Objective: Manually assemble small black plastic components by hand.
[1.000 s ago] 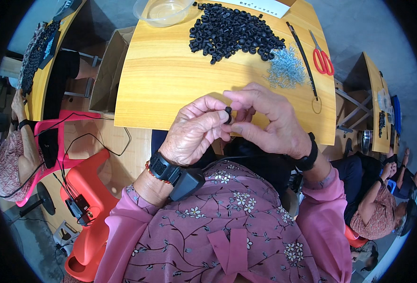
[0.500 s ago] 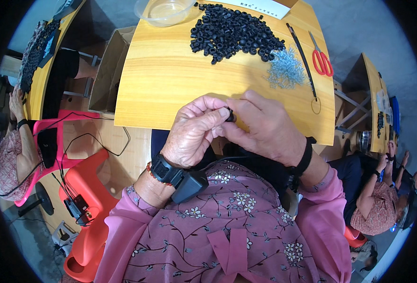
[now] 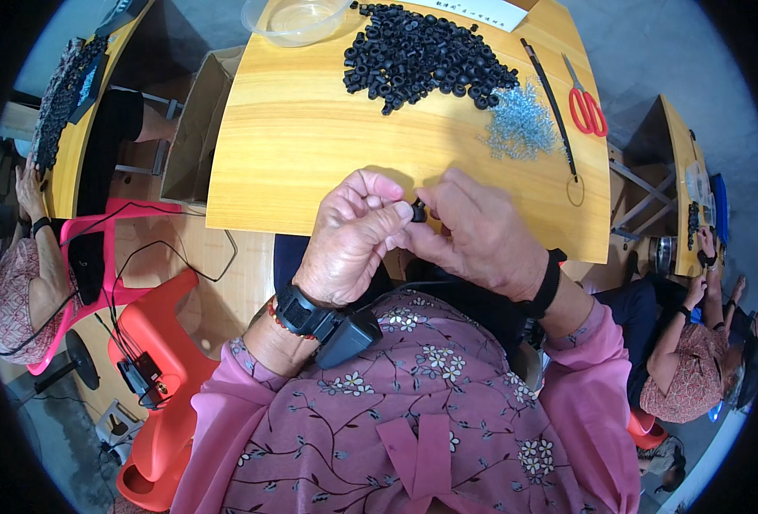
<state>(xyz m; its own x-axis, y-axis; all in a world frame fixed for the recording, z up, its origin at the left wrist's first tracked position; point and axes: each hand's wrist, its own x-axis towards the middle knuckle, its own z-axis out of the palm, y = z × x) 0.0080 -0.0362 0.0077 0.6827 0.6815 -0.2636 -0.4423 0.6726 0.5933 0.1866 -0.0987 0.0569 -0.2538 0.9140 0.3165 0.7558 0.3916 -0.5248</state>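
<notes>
Just off the table's near edge, my two hands meet around a small black part (image 3: 417,210) that looks like the loose pieces on the table. My left hand (image 3: 340,236) pinches it between thumb and fingers. From the other side, the thumb and forefinger of my right hand (image 3: 486,231) are closed on it as well. The fingers cover much of the part, so its full shape is hidden. Beyond my hands lies a large heap of small black round parts (image 3: 422,56). Touching its right side is a pile of tiny pale-blue, shiny pieces (image 3: 520,124).
On the wooden table (image 3: 284,163), a clear plastic bowl (image 3: 297,21) stands far left. A thin black rod with a wire loop (image 3: 550,103) and red-handled scissors (image 3: 586,110) lie right. A cardboard box (image 3: 203,128) and red chair (image 3: 164,360) are left. Other people sit at both sides.
My right fingers have shifted and spread slightly at the tips, so more of the black part shows. My left hand stays nearly in place.
</notes>
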